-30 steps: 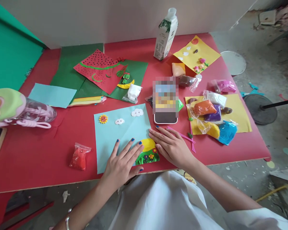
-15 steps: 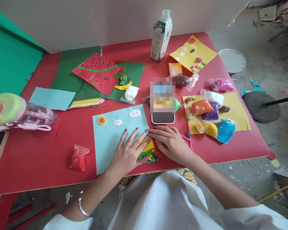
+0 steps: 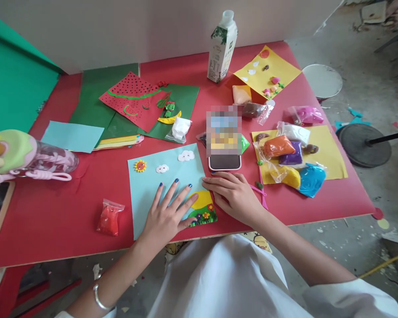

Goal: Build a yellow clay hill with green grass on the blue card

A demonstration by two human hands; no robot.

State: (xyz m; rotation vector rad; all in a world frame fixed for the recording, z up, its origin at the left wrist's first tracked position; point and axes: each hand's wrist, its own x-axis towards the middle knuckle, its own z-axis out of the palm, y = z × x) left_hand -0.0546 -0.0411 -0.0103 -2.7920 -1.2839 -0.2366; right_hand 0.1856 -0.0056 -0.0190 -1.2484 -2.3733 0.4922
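Note:
A light blue sheet (image 3: 146,194) lies near the table's front edge. On it are a clay sun (image 3: 140,166), two white clouds (image 3: 186,155), and a yellow mound (image 3: 203,200) above green clay with small flowers (image 3: 206,215) at the lower right. My left hand (image 3: 167,212) rests on the sheet with its fingers spread, the thumb and one fingertip over the clay's left part. My right hand (image 3: 234,196) lies flat at the sheet's right edge, fingers stretched out and holding nothing. Just beyond it is a phone (image 3: 224,162) with a blurred screen.
Bagged clay (image 3: 278,145) lies on a yellow sheet (image 3: 328,154) at the right, by pink tools (image 3: 263,201). A carton bottle (image 3: 222,48) stands at the back. A red clay bag (image 3: 109,218) and a clear bottle (image 3: 56,158) are at the left.
My left hand has slid left and slightly down, away from my right hand, uncovering more of the yellow and green clay. My right hand has barely moved.

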